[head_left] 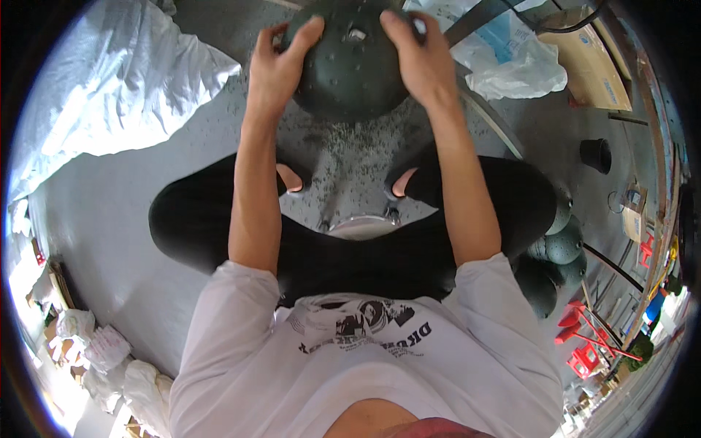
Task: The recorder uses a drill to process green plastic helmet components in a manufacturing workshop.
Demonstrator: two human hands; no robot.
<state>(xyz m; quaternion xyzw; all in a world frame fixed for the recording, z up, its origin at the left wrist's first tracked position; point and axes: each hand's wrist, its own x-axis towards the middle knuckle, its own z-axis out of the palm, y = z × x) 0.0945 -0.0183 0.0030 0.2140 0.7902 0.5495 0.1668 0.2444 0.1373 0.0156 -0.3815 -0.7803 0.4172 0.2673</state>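
A dark green, dome-like ball (354,80) with small bumps sits at the top middle of the head view, its far edge cut off by the frame. My left hand (280,69) grips its left side, the thumb lying on the upper surface. On the opposite side my right hand (425,64) holds it the same way, thumb on top. Most of the other fingers are hidden behind the ball. Between the thumbs a small pale spot (357,33) shows on the surface. Dark crumbs (347,153) are scattered over the grey floor below it.
A large silvery-white sheet (139,80) spreads at left. Clear plastic bags (515,62), a cardboard box (595,66) and a black pot (596,155) are at right. Several green balls (562,244) lie beside my right knee, near red stools (582,358). White bags (108,350) lie lower left.
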